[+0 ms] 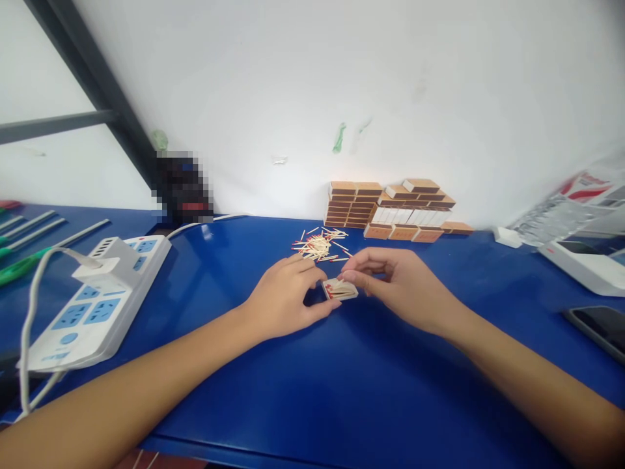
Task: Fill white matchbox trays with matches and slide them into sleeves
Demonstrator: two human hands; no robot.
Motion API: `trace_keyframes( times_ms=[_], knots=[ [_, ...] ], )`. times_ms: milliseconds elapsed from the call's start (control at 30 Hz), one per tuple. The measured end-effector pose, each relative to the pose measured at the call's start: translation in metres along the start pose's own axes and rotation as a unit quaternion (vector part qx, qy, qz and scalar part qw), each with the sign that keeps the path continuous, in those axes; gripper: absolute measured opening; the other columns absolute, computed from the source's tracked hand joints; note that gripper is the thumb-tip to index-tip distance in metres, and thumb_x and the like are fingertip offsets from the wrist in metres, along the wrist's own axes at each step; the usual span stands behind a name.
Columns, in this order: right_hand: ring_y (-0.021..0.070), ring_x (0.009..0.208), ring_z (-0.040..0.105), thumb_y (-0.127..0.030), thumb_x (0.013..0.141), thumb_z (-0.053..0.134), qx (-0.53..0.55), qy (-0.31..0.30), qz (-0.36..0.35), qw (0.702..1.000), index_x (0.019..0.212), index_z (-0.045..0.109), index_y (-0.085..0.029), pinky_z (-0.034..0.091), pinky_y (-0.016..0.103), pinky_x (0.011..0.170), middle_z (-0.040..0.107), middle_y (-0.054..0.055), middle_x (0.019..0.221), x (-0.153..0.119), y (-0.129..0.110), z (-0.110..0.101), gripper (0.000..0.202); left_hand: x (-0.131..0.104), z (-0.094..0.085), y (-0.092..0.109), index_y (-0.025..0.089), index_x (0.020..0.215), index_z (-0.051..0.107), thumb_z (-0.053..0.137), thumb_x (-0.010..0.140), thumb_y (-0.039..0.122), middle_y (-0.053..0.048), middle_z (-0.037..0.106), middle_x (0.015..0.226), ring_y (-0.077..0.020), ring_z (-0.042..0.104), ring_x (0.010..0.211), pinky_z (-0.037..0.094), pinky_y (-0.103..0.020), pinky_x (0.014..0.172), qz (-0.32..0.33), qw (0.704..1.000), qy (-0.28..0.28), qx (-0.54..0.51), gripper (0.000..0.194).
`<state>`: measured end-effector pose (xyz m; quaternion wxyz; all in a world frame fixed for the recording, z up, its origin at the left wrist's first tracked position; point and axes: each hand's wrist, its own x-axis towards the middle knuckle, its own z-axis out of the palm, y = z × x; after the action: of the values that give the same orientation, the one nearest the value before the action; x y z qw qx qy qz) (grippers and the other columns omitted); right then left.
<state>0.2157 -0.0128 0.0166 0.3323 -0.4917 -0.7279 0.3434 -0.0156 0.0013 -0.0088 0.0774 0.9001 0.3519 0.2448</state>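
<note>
A small white matchbox tray (355, 294) with red-headed matches (336, 287) in it sits low over the blue table. My left hand (286, 296) grips its left side, the thumb at the near edge and the fingers at the far edge. Over the tray, my right hand (403, 283) is closed in a pinch, thumb and fingertips on matches at its far side; how many is hidden. Just beyond both hands lies a loose heap of matches (315, 246), some scattered to its right.
Stacked matchboxes (354, 205) stand against the wall, with more matchboxes (405, 231) beside them. A white power strip (105, 306) with a plugged-in cable lies at left. On the right are a phone (598, 329), a white device (586, 267) and a clear plastic package (561, 202).
</note>
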Motion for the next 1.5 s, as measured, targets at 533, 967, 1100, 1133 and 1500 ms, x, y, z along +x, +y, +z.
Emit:
trace_keyframes(
  times_ms=[533, 967, 1100, 1133, 1500],
  knots=[
    [0.0212, 0.088, 0.058, -0.026, 0.099, 0.056, -0.257, -0.029, -0.118, 0.959, 0.093, 0.065, -0.019, 0.046, 0.034, 0.079, 0.059, 0.007, 0.099, 0.045, 0.046, -0.004, 0.013, 0.0, 0.0, 0.001, 0.018, 0.097, 0.072, 0.072, 0.092, 0.046, -0.005, 0.069, 0.089, -0.0221, 0.062, 0.086, 0.05, -0.037, 0.081, 0.005, 1.0, -0.006, 0.007, 0.029],
    [0.0206, 0.081, 0.061, -0.035, 0.1, 0.057, -0.273, 0.026, -0.088, 0.958, 0.093, 0.067, -0.021, 0.045, 0.034, 0.072, 0.065, 0.006, 0.092, 0.016, 0.029, -0.017, 0.018, -0.001, 0.002, 0.002, 0.018, 0.099, 0.072, 0.073, 0.091, 0.046, -0.005, 0.069, 0.089, -0.0221, 0.063, 0.087, 0.051, -0.037, 0.081, -0.006, 1.0, -0.007, 0.0, 0.029],
    [0.0207, 0.073, 0.06, -0.053, 0.093, 0.065, -0.281, 0.042, -0.03, 0.958, 0.096, 0.07, -0.021, 0.044, 0.034, 0.065, 0.068, 0.006, 0.088, 0.026, 0.053, -0.03, 0.033, -0.002, 0.003, 0.002, 0.018, 0.101, 0.072, 0.072, 0.092, 0.048, -0.005, 0.07, 0.093, -0.0222, 0.064, 0.089, 0.051, -0.038, 0.084, 0.02, 1.0, -0.011, 0.0, 0.031],
    [0.0207, 0.073, 0.06, -0.056, 0.092, 0.066, -0.28, 0.033, -0.026, 0.959, 0.096, 0.071, -0.021, 0.044, 0.034, 0.064, 0.068, 0.006, 0.087, 0.027, 0.056, -0.031, 0.036, -0.002, 0.003, 0.002, 0.018, 0.101, 0.072, 0.072, 0.092, 0.048, -0.005, 0.07, 0.093, -0.0221, 0.064, 0.089, 0.051, -0.038, 0.084, 0.025, 1.0, -0.011, 0.001, 0.031],
    [0.0225, 0.078, 0.065, -0.035, 0.099, 0.054, -0.319, -0.003, 0.011, 0.948, 0.087, 0.064, -0.02, 0.047, 0.035, 0.068, 0.069, 0.009, 0.093, 0.022, 0.052, -0.021, 0.021, -0.002, 0.002, 0.002, 0.017, 0.098, 0.072, 0.073, 0.092, 0.046, -0.005, 0.072, 0.094, -0.022, 0.065, 0.089, 0.052, -0.038, 0.084, 0.039, 0.999, -0.011, 0.0, 0.03]
  ],
)
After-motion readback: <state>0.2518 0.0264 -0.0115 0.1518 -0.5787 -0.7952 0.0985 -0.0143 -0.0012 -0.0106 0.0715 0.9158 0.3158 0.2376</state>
